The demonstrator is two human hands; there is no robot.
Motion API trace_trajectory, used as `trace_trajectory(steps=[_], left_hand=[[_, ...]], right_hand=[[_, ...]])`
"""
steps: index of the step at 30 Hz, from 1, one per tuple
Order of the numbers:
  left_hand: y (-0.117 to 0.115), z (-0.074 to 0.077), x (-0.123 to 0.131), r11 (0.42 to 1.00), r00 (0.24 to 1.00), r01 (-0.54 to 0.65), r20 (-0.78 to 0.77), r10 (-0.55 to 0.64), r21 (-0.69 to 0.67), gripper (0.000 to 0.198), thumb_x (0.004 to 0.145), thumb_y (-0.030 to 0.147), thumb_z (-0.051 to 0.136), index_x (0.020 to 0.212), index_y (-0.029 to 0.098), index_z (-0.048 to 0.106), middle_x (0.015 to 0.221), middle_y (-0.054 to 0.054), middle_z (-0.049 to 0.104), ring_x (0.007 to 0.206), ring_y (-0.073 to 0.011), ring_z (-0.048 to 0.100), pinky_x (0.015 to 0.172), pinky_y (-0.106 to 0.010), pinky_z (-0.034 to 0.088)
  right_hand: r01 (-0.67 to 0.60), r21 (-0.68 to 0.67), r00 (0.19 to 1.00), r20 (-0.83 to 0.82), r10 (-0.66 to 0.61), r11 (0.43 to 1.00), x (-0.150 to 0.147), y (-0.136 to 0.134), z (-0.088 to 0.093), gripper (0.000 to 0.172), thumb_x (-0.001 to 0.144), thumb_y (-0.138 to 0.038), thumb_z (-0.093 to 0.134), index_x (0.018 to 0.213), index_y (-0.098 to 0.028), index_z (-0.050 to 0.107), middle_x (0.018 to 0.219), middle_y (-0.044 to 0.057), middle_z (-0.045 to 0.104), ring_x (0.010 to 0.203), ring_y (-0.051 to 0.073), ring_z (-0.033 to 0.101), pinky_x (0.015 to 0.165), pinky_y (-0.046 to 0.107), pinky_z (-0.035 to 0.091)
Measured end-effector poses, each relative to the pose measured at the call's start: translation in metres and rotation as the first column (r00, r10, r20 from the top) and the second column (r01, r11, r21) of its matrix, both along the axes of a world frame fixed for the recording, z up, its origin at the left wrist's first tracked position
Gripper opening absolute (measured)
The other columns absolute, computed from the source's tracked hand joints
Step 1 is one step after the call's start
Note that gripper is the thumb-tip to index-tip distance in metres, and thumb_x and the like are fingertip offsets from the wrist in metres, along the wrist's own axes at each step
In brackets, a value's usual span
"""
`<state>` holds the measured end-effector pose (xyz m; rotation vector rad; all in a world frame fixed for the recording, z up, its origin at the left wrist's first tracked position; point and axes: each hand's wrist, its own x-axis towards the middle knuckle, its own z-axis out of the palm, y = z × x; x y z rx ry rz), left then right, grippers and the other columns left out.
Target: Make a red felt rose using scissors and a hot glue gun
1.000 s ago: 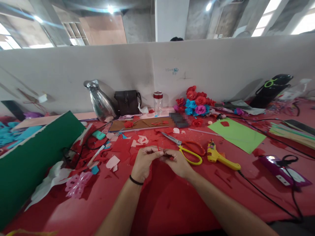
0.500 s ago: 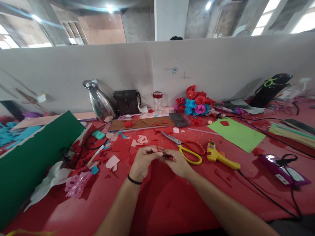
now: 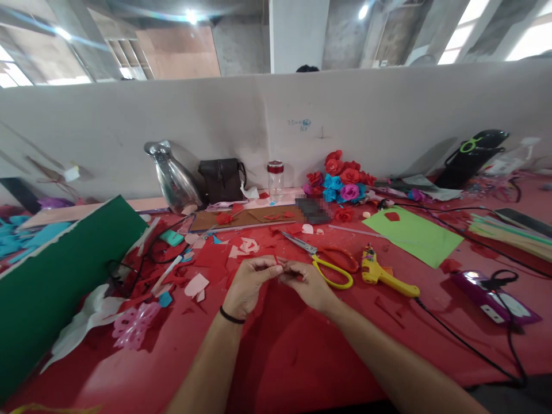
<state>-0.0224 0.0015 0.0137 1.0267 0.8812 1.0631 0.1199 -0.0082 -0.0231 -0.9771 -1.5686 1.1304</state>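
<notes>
My left hand [image 3: 254, 282] and my right hand [image 3: 307, 282] meet at the fingertips over the red table [image 3: 276, 356]. Between them they pinch a small red piece [image 3: 276, 261], mostly hidden by the fingers. Just beyond my right hand lie scissors [image 3: 332, 269] with one yellow and one orange-red handle. A yellow glue gun [image 3: 390, 279] rests farther right, its cable running toward the front edge. Red and pink paper scraps [image 3: 197, 284] are scattered left of my left hand.
A green board [image 3: 69, 287] stands at the left. Along the back are a metal jug [image 3: 172, 178], a dark bag [image 3: 222, 179], a glass jar [image 3: 276, 181] and paper flowers [image 3: 340, 178]. Right are a green sheet [image 3: 414, 233] and a purple power strip [image 3: 495, 299].
The view has shifted very slightly. Both hands keep nearly the same place and stay pinched together at the red piece.
</notes>
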Motion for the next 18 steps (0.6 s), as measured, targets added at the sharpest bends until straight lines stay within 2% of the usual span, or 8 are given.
trace_trajectory(steps=[5,10,14,18], left_hand=[[0.0012,-0.0044,0.0019,0.997,0.997,-0.075,0.018,0.075,0.008,0.019,0.046,0.020,0.082,0.051,0.015,0.064,0.061,-0.002,0.065,0.062,-0.0128,0.057,0.063,-0.025,0.045],[0.0012,-0.0082,0.0054,0.991,0.991,-0.134,0.015,0.134,-0.016,0.023,0.044,0.022,0.083,0.050,0.015,0.062,0.055,0.001,0.061,0.057,-0.0112,0.054,0.058,-0.024,0.043],[0.0010,-0.0085,0.0061,0.987,0.988,-0.153,0.026,0.155,-0.055,0.024,0.042,0.021,0.084,0.054,0.015,0.064,0.057,0.001,0.063,0.058,-0.0112,0.056,0.060,-0.024,0.044],[0.0009,-0.0079,0.0050,0.994,0.995,-0.090,0.044,0.093,-0.063,0.023,0.047,0.022,0.082,0.065,0.015,0.071,0.070,-0.004,0.069,0.068,-0.0141,0.060,0.069,-0.027,0.046]], right_hand=[[-0.008,0.002,1.000,0.007,0.008,1.000,-0.0012,-0.0005,-0.0012,0.011,0.076,-0.023,0.056,0.075,-0.020,0.066,0.076,0.000,0.068,0.074,0.017,0.060,0.073,0.030,0.047],[-0.002,-0.024,1.000,0.028,0.003,1.000,-0.0026,-0.0009,-0.0046,0.010,0.076,-0.024,0.055,0.073,-0.019,0.063,0.071,-0.001,0.064,0.069,0.015,0.057,0.068,0.028,0.046],[-0.001,-0.037,1.000,0.005,0.001,0.999,-0.0027,-0.0006,-0.0054,0.010,0.077,-0.024,0.055,0.076,-0.018,0.063,0.072,0.000,0.064,0.069,0.015,0.057,0.068,0.027,0.046],[0.008,-0.032,1.000,-0.015,-0.008,0.999,-0.0018,-0.0002,-0.0031,0.009,0.077,-0.024,0.055,0.074,-0.019,0.063,0.073,0.000,0.065,0.070,0.016,0.058,0.070,0.028,0.047]])
